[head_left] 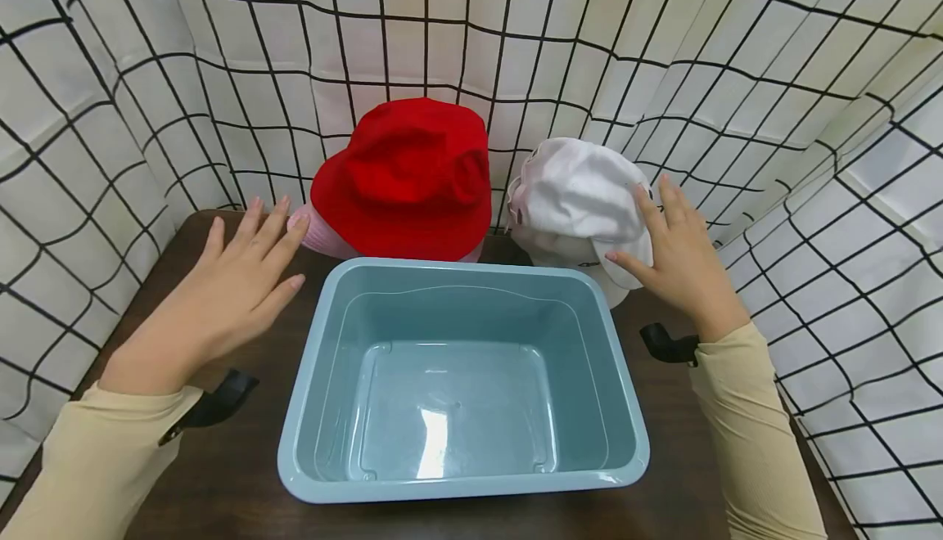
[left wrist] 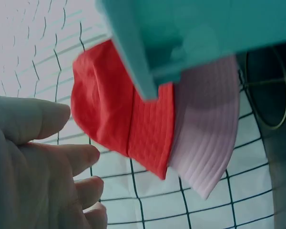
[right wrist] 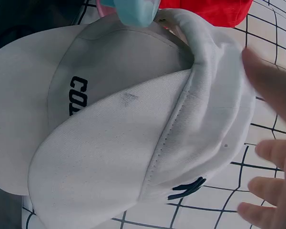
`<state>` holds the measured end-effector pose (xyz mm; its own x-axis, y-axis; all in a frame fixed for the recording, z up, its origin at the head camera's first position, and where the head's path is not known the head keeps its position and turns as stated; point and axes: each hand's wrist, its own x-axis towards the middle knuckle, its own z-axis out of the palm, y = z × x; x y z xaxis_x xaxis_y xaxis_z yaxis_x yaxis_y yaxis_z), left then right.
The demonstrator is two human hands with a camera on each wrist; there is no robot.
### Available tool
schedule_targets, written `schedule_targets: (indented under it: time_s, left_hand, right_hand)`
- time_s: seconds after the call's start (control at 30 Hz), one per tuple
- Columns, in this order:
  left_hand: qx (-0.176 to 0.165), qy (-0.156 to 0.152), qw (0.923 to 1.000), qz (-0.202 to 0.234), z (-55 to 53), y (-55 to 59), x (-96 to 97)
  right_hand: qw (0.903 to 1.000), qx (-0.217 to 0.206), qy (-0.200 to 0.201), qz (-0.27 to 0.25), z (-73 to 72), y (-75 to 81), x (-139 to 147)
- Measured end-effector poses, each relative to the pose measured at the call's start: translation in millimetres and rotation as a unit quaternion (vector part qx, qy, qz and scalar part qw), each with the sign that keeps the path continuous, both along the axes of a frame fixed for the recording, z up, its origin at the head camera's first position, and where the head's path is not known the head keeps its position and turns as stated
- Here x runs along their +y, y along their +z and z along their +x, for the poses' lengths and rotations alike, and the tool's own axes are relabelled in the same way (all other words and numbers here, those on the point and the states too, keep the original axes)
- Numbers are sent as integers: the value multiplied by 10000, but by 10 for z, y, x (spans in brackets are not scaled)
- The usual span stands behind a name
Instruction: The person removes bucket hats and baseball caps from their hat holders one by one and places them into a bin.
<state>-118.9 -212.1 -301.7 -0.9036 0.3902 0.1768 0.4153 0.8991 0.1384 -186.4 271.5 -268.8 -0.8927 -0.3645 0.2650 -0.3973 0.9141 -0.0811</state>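
Tub (head_left: 457, 315) stands on the bench (head_left: 228, 474) at lower centre. The left hand (head_left: 239, 286), left of frame, has straight, spread fingers holding nothing, just beside the red hat (head_left: 412, 188) and pink hat (head_left: 324, 235) at upper centre. The right hand (head_left: 674, 254) is loosely open, gripping nothing; whether it touches the white caps (head_left: 589, 180), right of centre, I cannot tell. This looks like a reach; grasping calls for curling the fingers in.
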Motion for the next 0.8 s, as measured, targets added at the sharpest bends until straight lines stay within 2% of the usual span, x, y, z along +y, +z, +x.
schedule_targets:
  time_s: [0.17,0.3,0.43,0.8]
  left_hand:
    - [260,-239,9994,19,241,-98,66]
    - [503,-521,9974,42,380,-161,136]
    - [569,-682,9960,103,450,-205,204]
    - [504,-671,9965,52,510,-269,273]
  right_hand:
    - [9992,355,39,-159,-11,26,-29]
    - [9978,579,169,-262,-36,42,-62]
    - [9960,774,322,-317,-80,63,-93]
    - [9893,1208,684,-445,-232,156,-209]
